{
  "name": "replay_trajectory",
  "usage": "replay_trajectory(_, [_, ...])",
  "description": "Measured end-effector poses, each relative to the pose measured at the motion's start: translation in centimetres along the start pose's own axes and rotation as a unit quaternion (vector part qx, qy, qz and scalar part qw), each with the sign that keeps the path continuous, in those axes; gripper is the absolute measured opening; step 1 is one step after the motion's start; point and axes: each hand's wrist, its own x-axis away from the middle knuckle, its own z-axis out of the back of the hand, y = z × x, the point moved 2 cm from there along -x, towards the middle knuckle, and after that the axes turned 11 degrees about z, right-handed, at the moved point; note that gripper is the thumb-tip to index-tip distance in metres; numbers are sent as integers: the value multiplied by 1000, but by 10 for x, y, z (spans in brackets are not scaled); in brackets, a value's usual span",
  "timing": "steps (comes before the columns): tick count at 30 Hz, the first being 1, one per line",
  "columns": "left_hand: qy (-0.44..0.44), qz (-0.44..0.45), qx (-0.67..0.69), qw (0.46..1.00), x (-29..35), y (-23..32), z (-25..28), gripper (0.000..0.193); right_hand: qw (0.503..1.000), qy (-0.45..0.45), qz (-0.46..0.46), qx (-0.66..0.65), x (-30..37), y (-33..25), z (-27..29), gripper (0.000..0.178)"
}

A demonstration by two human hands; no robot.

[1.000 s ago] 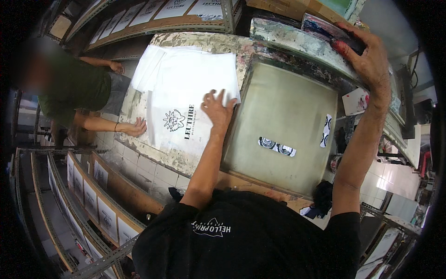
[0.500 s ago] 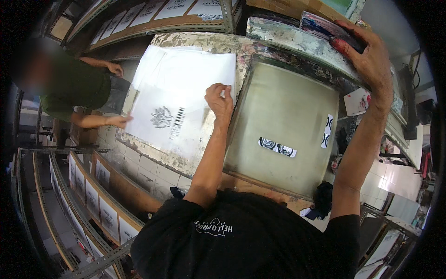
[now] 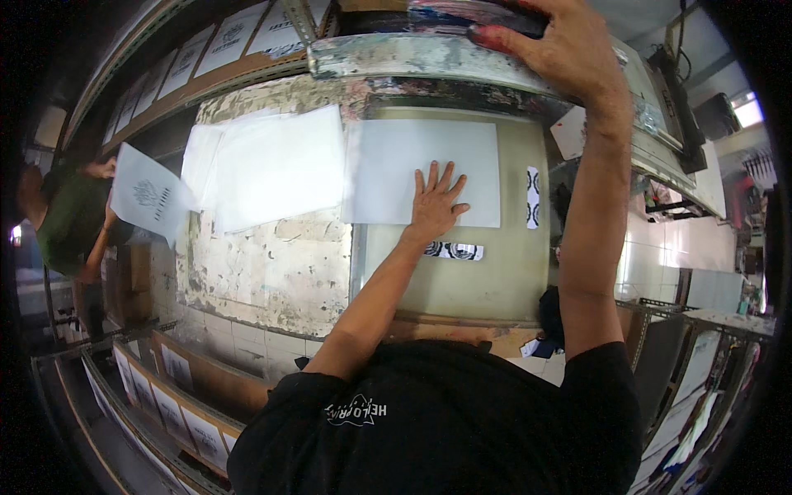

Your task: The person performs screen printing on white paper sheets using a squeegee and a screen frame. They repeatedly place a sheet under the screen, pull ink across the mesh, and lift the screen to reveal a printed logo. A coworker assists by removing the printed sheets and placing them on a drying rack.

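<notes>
Fingers spread, my left hand (image 3: 440,202) lies flat on a white sheet of paper (image 3: 379,165). That sheet rests on a smooth greenish printing board (image 3: 495,293) and overhangs its left edge. Two strips with black ring patterns, one upright strip (image 3: 533,198) and one flat strip (image 3: 454,251), lie on the board. At the top, the red-stained thumb of my right hand (image 3: 573,62) closes against a paint-smeared squeegee (image 3: 462,11), just above the raised screen frame's whitish bar (image 3: 412,58). My right fingertips are partly cut off by the picture's edge.
Left of the board, a stack of white paper (image 3: 272,165) lies on a paint-flaked table (image 3: 256,285). At far left a co-worker holds up a printed sheet (image 3: 153,194). Racks with printed sheets (image 3: 186,66) stand behind and at lower left.
My left hand has moved right from the paper stack and now presses a sheet on the board. The co-worker has lifted the printed sheet away from the stack. The view has shifted.
</notes>
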Motion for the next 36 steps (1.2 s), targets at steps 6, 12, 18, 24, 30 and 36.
replay_trajectory(6, [-46,-28,-15,998,-10,42,-23,61,999,16,15,28,3,-3,3,54])
replay_trajectory(12, [-45,-31,-17,998,17,59,-29,61,1000,6,-1,22,2,-7,4,53])
replay_trajectory(18, [-55,-35,-18,998,33,65,-25,61,1000,11,12,-14,4,-5,3,52])
replay_trajectory(24, [54,3,157,986,36,62,35,74,997,16,46,60,25,-9,-3,50])
replay_trajectory(30, [261,96,645,711,72,7,142,122,993,62,78,65,113,-38,-49,39])
replay_trajectory(36, [134,203,474,847,148,-64,92,104,995,-19,-16,-95,186,-59,-119,37])
